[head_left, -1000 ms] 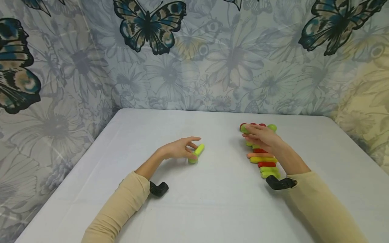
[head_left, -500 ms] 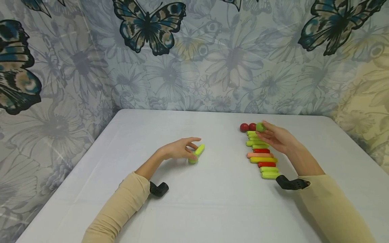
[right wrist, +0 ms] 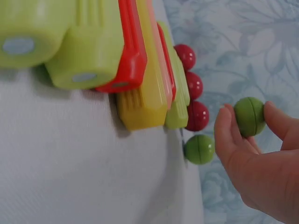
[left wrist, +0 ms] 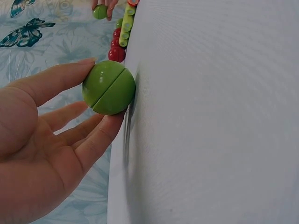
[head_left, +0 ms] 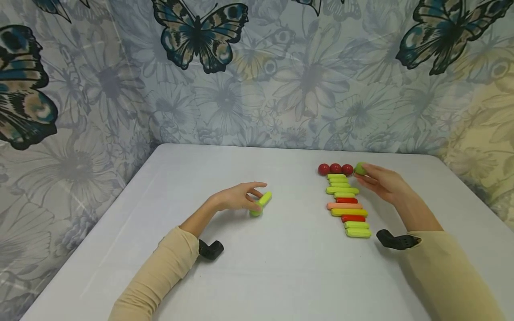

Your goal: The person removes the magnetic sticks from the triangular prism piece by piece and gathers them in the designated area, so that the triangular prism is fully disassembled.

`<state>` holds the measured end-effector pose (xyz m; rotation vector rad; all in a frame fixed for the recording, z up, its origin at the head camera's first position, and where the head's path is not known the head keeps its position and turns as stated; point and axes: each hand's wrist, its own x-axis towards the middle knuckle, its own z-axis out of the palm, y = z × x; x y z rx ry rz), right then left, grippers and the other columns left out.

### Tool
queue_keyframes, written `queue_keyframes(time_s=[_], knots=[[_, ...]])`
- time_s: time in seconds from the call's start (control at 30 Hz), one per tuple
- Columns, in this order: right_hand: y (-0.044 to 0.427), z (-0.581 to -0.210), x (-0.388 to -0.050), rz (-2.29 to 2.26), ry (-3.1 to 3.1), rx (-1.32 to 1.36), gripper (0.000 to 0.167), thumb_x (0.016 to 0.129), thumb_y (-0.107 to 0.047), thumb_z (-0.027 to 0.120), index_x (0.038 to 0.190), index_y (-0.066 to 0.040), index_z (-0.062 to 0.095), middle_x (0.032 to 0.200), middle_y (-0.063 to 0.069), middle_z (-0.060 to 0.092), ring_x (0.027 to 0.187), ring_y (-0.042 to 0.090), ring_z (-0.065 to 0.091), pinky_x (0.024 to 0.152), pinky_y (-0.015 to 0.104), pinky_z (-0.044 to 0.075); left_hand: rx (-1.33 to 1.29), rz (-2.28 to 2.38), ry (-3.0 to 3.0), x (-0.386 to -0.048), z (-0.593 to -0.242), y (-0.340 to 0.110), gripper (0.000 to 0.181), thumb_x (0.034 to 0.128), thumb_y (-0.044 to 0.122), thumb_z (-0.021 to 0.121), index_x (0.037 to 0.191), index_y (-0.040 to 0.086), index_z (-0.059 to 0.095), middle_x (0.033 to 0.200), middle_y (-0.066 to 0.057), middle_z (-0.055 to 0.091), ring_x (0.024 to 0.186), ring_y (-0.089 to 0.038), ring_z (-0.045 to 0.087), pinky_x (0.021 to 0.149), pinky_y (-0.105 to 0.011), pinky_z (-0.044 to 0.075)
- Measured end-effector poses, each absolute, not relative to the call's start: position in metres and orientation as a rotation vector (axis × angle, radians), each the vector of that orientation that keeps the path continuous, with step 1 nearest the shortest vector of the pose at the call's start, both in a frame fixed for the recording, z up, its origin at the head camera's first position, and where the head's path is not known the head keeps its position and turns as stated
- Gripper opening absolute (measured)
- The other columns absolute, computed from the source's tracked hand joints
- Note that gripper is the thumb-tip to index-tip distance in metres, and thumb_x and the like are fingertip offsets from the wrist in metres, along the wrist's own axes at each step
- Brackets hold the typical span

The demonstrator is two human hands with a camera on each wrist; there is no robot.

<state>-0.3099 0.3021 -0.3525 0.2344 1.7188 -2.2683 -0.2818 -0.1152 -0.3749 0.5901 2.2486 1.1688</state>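
In the head view my left hand (head_left: 240, 196) holds a green ball (left wrist: 109, 87) between thumb and fingers, close above the white table. A yellow-green rod (head_left: 265, 198) shows beside that ball; whether they touch is unclear. My right hand (head_left: 382, 182) pinches a second green ball (right wrist: 249, 116) between thumb and fingertips, raised off the table. Close to it, another green ball (right wrist: 199, 149) sits at the end of a row of three red balls (head_left: 335, 168). From the head, the held ball seems to hide it. The balls in the hands have a seam line.
A column of short ridged rods runs toward me from the ball row: yellow-green rods (head_left: 342, 190), red rods (head_left: 353, 218), a salmon rod (head_left: 344, 206) and a yellow rod (head_left: 349, 212). Patterned cloth with butterflies (head_left: 196, 38) stands behind the white table (head_left: 289, 267).
My right hand has moved rightward along the ball row with its green ball, from the left end to the right end, uncovering the red balls and rods. My left hand stays nearly still.
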Motion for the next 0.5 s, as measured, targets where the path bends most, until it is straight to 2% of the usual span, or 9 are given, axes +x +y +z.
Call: queue_keyframes(time_s=[0.13,0.23,0.4,0.5], knots=[[0.308,-0.354,-0.313,-2.251,1.794,0.298,0.075,0.089,-0.023,0.066,0.149,-0.012,0.023,0.113,0.000,0.044,0.087,0.006,0.063,0.092,0.026,0.046,0.592,1.173,2.246,-0.281,-0.374,-0.115,0.075,0.0884,0.014,0.070,0.151,0.019,0.028,0.140,-0.009,0.046,0.120,-0.025,0.051,0.100,-0.044,0.040],[0.313,-0.354,-0.315,-2.266,1.831,0.368,0.093,0.086,-0.023,0.070,0.153,-0.009,0.007,0.113,0.000,0.043,0.083,0.005,0.063,0.087,0.022,0.049,0.592,1.171,2.248,-0.281,-0.374,-0.115,0.075,0.0885,0.014,0.070,0.151,0.019,0.029,0.140,-0.009,0.046,0.120,-0.025,0.051,0.101,-0.044,0.039],[0.323,-0.358,-0.317,-2.311,1.818,0.435,0.094,0.084,-0.022,0.072,0.153,-0.009,0.008,0.105,-0.003,0.050,0.079,0.006,0.063,0.082,0.022,0.052,0.597,1.162,2.251,-0.281,-0.374,-0.115,0.075,0.0887,0.014,0.070,0.151,0.019,0.029,0.140,-0.009,0.045,0.121,-0.026,0.051,0.101,-0.044,0.039],[0.328,-0.360,-0.318,-2.354,1.794,0.450,0.082,0.085,-0.018,0.072,0.150,-0.010,0.022,0.092,-0.006,0.058,0.076,0.007,0.064,0.078,0.022,0.053,0.595,1.166,2.252,-0.281,-0.373,-0.115,0.075,0.0885,0.014,0.070,0.151,0.018,0.029,0.140,-0.009,0.046,0.120,-0.026,0.051,0.100,-0.043,0.040]])
